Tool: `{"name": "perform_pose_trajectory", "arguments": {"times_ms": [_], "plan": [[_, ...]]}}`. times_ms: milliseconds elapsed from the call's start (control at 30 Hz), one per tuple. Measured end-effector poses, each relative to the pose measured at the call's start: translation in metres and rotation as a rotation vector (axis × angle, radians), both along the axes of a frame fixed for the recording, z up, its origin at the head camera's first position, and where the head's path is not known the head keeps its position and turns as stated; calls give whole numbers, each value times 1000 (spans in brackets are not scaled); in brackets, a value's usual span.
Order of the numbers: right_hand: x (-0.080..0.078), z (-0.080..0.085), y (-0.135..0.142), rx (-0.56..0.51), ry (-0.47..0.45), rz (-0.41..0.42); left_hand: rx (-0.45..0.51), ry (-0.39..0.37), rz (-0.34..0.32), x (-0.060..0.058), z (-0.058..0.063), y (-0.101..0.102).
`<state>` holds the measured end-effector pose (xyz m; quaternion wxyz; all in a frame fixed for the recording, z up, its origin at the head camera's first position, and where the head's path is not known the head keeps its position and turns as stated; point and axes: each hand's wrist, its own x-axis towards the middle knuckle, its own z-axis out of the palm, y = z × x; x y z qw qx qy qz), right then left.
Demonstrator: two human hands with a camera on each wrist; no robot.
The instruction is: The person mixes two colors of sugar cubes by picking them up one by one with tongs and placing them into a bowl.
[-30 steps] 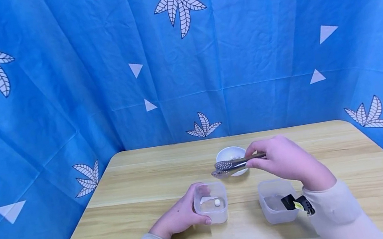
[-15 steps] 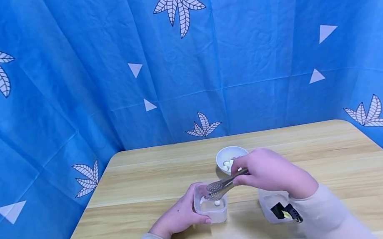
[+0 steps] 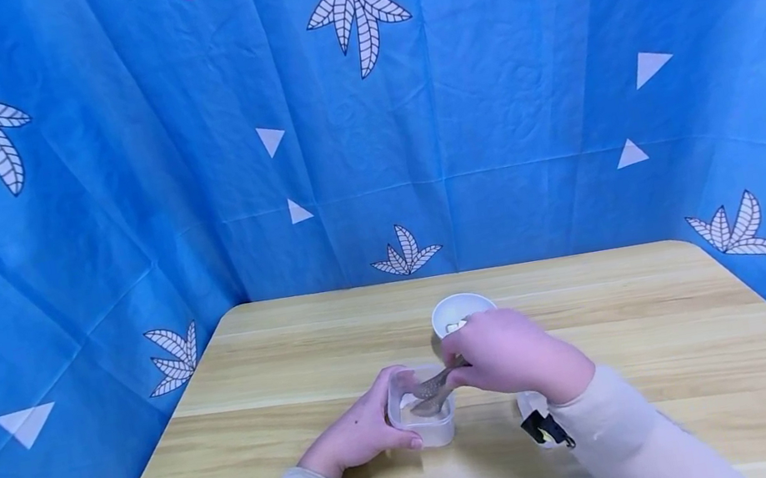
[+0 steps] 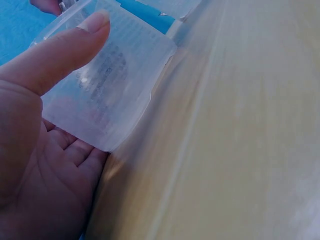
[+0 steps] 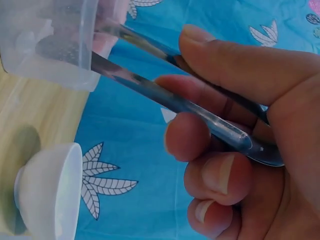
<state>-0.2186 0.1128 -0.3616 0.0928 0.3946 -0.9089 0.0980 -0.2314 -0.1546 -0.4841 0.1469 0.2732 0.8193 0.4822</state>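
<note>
My left hand [image 3: 362, 430] grips a clear square plastic container [image 3: 431, 434] from its left side, thumb along the near wall and fingers at the far side. In the left wrist view the thumb presses the container's wall [image 4: 120, 95]. My right hand [image 3: 521, 360] holds metal tongs [image 5: 135, 81] pinched between thumb and fingers. Their perforated tips [image 3: 429, 404] are down inside the container. Through its wall in the right wrist view, a pale piece [image 5: 25, 45] shows near the tips; whether the tongs grip it I cannot tell.
A white bowl [image 3: 451, 308] with small white pieces [image 3: 455, 327] stands behind my right hand, partly covered by it. A second clear container [image 3: 529, 402] sits under my right wrist, mostly hidden. A blue patterned curtain [image 3: 502, 84] encloses the wooden table [image 3: 314, 327].
My right hand has moved left and toward me, carrying the tongs from over the white bowl down into the container. My left hand keeps its grip in the same place.
</note>
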Motion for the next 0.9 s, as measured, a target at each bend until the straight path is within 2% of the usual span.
{"name": "perform_pose_trajectory", "arguments": {"times_ms": [233, 400, 633, 900], "plan": [[0, -5, -6, 43, 32, -25, -19, 6, 18, 0, -1, 0], [-1, -7, -6, 39, 41, -7, -21, 8, 15, 0, -2, 0], [0, 1, 5, -60, 8, 36, -9, -12, 18, 0, -1, 0], [2, 12, 36, -209, 10, -29, -1, -1, 14, 2, 0, 2]]}}
